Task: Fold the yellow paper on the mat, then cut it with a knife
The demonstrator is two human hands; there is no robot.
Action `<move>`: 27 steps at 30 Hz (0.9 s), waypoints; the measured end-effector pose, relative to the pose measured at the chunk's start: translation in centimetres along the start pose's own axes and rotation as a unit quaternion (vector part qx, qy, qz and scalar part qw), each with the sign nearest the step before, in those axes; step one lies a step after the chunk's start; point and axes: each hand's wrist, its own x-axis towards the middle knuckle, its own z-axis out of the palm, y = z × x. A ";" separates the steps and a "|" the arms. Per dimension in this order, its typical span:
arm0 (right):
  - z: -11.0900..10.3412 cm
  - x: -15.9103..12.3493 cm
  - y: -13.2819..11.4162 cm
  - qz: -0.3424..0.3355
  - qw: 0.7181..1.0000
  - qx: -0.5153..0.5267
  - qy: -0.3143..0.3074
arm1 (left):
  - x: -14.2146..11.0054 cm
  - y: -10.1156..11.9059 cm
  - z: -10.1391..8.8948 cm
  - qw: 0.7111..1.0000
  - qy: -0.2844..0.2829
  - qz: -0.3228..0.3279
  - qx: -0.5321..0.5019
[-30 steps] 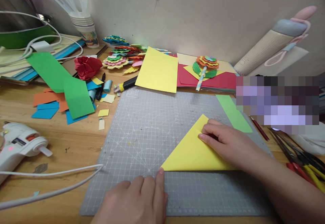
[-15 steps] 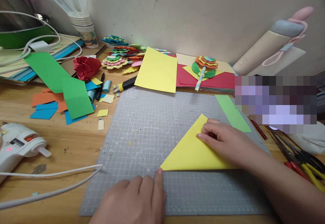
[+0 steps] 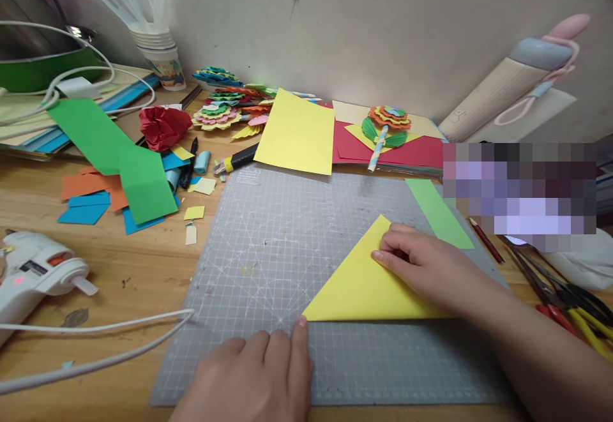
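Note:
A sheet of yellow paper [image 3: 354, 285], folded into a triangle, lies on the grey cutting mat [image 3: 268, 218] with its long folded edge toward me. At its left corner, the index fingertip of my left hand [image 3: 258, 371] touches the paper; that hand rests palm down, fingers stretched forward. My right hand [image 3: 421, 262] is closed on the upper right side of the triangle, thumb on the face and fingers curled near the top corner. The hand and forearm hide the triangle's right end.
A light green strip [image 3: 438, 214] lies on the mat's right. Scissors [image 3: 550, 281] are at far right, a glue gun [image 3: 43, 269] at left. Behind stand a yellow sheet [image 3: 299, 135], a paper flower [image 3: 385, 128] and a bottle [image 3: 507, 83]. Green paper [image 3: 143, 179] covers scraps at left.
Both hands and the folded paper hold the same place on the mat. Only the camera view has shifted slightly.

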 end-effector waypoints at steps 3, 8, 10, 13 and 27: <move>0.1 0.0 -0.1 0.001 1.000 -0.002 0.004 | 0.2 0.0 -0.1 1.000 0.011 -0.002 -0.004; 0.5 -0.4 -0.3 0.033 0.999 -0.019 0.021 | 0.6 0.1 -0.1 1.000 0.018 -0.005 -0.009; 0.6 -0.6 -0.5 0.055 0.998 -0.019 0.034 | 0.6 0.1 -0.1 1.000 0.019 -0.005 -0.009; 0.8 -0.7 -0.5 0.049 0.998 0.021 0.042 | 0.5 0.0 -0.1 1.000 0.020 -0.008 -0.009; 1.5 -0.6 0.2 -0.059 0.989 0.105 0.091 | 0.2 -0.1 0.0 1.000 -0.007 -0.003 -0.012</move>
